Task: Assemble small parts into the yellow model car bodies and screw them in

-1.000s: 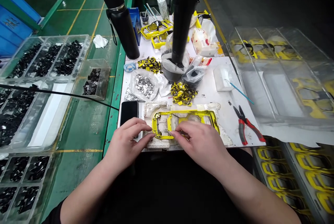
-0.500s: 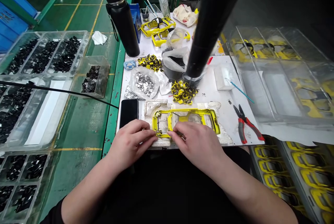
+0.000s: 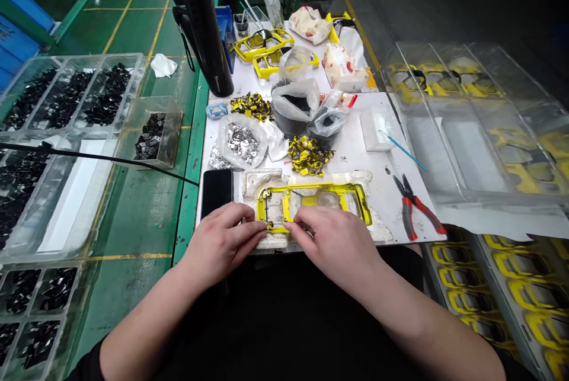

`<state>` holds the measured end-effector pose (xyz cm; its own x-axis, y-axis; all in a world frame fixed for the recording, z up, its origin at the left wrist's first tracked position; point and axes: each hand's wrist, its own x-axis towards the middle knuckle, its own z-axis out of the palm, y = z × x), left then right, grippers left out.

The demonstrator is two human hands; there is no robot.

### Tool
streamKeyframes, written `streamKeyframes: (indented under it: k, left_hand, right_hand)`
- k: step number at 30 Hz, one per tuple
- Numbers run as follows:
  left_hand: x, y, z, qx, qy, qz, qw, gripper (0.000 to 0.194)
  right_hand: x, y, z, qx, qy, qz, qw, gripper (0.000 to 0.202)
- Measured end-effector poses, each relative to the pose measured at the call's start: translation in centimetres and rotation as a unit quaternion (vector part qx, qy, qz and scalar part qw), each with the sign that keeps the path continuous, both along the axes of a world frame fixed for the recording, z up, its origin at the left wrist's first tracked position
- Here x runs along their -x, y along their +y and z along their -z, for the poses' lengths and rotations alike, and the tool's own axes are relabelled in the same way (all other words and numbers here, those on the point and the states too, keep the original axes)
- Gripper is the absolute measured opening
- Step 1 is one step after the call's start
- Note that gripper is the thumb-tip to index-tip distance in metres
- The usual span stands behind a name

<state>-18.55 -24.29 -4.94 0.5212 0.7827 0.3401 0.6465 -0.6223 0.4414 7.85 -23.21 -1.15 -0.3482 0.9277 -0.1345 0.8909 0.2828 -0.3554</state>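
Observation:
A yellow plastic frame (image 3: pixel 287 187) with open windows lies in a whitish, worn foam block (image 3: pixel 377 227) at the table's front edge. A thin dark rod runs across its left end, with small dark fittings at the corners. At the frame's near left corner my left hand (image 3: pixel 224 239) has its thumb and fingers pinched together. My right hand (image 3: pixel 333 236) bends over the near rail, thumb and fingertips pressed on it, and covers part of the frame. Whether a small part sits between the fingertips is hidden.
Behind the foam block lie yellow-black clips (image 3: pixel 311 156) and a bag of shiny metal pieces (image 3: pixel 242 144). A phone (image 3: pixel 217 191) is at left, pliers (image 3: pixel 413 206) at right. A dark upright cylinder (image 3: pixel 204 25) rises at upper left. Clear trays (image 3: pixel 462 150) flank the right side.
The large dark cylinder that crossed the upper right is gone from there; a dark shape now overlaps the bottle at upper left. My hands stay at the frame, barely moved.

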Motion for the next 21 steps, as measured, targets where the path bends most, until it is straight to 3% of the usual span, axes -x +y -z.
streamKeyframes:
  k: [4,8,11,14,16,21]
  left_hand:
    - [-0.1,0.3,-0.6,-0.012,0.031,0.013,0.999,0.013]
    - [0.2,2.1,-1.4,0.046,0.003,0.038,0.998,0.014]
    - [0.9,5.4,-1.4,0.071,-0.027,-0.035,0.997,0.02]
    - [1.3,9.9,-0.7,0.051,0.083,-0.193,0.976,0.028]
    - [1.2,12.6,-0.2,0.07,0.203,-0.214,0.953,0.031]
    - [0.3,16.5,0.4,0.084,0.263,-0.196,0.941,0.025]
  right_hand:
    - [-1.2,-0.1,0.1,-0.004,0.021,0.021,1.0,0.029]
    - [-3.1,0.3,0.5,-0.019,0.045,0.047,0.998,0.027]
    - [-4.1,0.7,0.8,-0.022,0.052,0.064,0.996,0.022]
    - [-4.5,0.9,0.9,-0.023,0.053,0.07,0.996,0.02]
    - [-4.6,1.0,0.8,-0.025,0.061,0.069,0.995,0.02]
    - [-4.9,0.6,0.9,-0.024,0.083,0.073,0.994,0.019]
